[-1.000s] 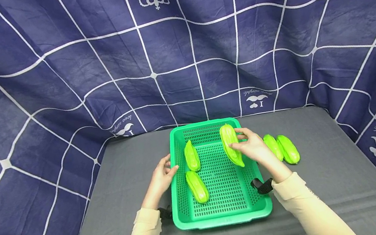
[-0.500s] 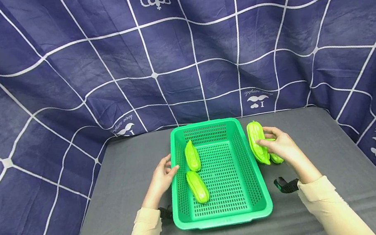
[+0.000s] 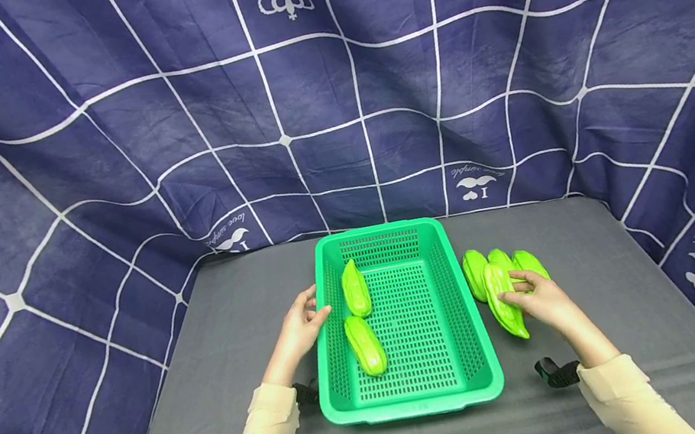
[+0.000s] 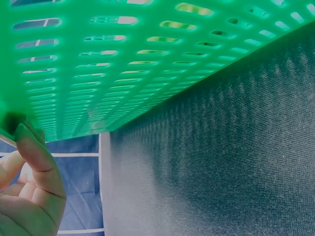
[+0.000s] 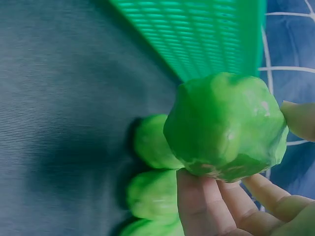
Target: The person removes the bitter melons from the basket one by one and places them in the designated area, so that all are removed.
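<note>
At the left rim of a green plastic basket [image 3: 416, 408], my left hand [image 3: 299, 332] grips the edge, thumb on the rim; its curled fingers also show against the wall in the left wrist view. Two ridged green gourds, one behind [image 3: 355, 289] the other [image 3: 366, 347], lie in the left half of the basket. Right of the basket, my right hand [image 3: 547, 300] holds another green gourd [image 5: 226, 128] between thumb and fingers, its pointed end toward me. The held gourd is above the table. Beneath and behind it are three more gourds [image 3: 475, 274], partly covered.
Everything stands on a grey cloth-covered table [image 3: 229, 300]. A dark blue curtain [image 3: 405, 145] with white lines encloses its back and sides. The slotted basket wall [image 5: 197, 29] rises beside the gourds on the table.
From over the basket's right side, my right hand has moved right and nearer me with the gourd, past the basket's rim. The left hand and basket have not moved.
</note>
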The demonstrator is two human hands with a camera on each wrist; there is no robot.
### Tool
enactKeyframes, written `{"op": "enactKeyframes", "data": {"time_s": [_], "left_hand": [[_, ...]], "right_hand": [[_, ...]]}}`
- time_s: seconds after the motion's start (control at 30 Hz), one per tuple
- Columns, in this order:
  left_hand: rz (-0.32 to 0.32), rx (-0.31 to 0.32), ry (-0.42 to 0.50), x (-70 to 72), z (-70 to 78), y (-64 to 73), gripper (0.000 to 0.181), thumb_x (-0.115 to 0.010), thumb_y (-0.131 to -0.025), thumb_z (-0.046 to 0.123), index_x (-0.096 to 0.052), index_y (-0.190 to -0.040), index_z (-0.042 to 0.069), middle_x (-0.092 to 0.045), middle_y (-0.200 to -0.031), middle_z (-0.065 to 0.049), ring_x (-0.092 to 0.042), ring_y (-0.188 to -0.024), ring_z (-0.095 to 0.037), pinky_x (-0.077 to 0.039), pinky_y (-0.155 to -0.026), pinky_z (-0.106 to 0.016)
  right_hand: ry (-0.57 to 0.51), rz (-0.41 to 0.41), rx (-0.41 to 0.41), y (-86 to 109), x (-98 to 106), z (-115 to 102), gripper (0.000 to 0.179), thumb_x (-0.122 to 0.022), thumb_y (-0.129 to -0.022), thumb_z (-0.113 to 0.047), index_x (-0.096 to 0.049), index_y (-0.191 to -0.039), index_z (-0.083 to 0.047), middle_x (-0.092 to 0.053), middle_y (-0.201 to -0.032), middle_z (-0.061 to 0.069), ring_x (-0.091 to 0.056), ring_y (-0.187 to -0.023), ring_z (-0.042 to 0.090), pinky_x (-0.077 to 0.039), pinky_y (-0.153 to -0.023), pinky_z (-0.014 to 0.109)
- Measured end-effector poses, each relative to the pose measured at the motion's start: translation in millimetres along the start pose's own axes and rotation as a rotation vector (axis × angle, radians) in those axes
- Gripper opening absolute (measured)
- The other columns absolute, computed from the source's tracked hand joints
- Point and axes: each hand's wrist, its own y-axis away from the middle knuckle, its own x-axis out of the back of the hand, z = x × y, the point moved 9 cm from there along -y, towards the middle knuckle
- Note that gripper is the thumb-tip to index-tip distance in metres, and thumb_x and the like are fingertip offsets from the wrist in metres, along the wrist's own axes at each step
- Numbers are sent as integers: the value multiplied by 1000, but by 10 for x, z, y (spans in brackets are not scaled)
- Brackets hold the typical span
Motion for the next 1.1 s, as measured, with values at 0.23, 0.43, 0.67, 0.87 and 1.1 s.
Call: {"op": "enactKeyframes", "data": {"time_s": [0.23,0.43,0.67,0.87,1.1], "left_hand": [[-2,1,6,-8,-4,9,58,-64,-97,14,-40,-147,-2,-58,-123,-26,-63,-95,-31,-53,-78,-43],[-5,0,7,-6,3,11,59,-64,-97,14,-40,-147,-3,-58,-123,-26,-63,-95,-31,-53,-78,-43],[-6,11,7,-6,-10,-1,59,-64,-97,15,-39,-148,-2,-58,-124,-25,-63,-95,-31,-53,-79,-43],[-9,13,7,-8,-17,5,59,-63,-97,15,-39,-148,-1,-58,-124,-25,-63,-96,-32,-53,-79,-44],[-2,-1,13,-13,-23,-5,59,-63,-97,14,-39,-148,-2,-58,-124,-26,-64,-95,-31,-54,-78,-42]], "right_hand": [[28,-22,-21,28,-108,206,71,-62,-96,-23,-29,-147,12,-40,-140,43,-53,-120,49,-56,-84,45],[32,-44,-46,52,-164,329,71,-63,-95,-22,-29,-146,14,-41,-139,42,-53,-120,50,-56,-84,47],[21,-57,-64,74,-245,466,71,-66,-93,-20,-32,-145,14,-49,-134,39,-62,-108,40,-56,-77,42],[25,-56,-67,84,-272,562,70,-67,-92,-21,-34,-144,14,-51,-131,38,-64,-106,38,-56,-79,44],[30,-43,-71,91,-282,585,70,-67,-91,-21,-35,-143,14,-55,-127,36,-66,-100,31,-56,-75,39]]}}
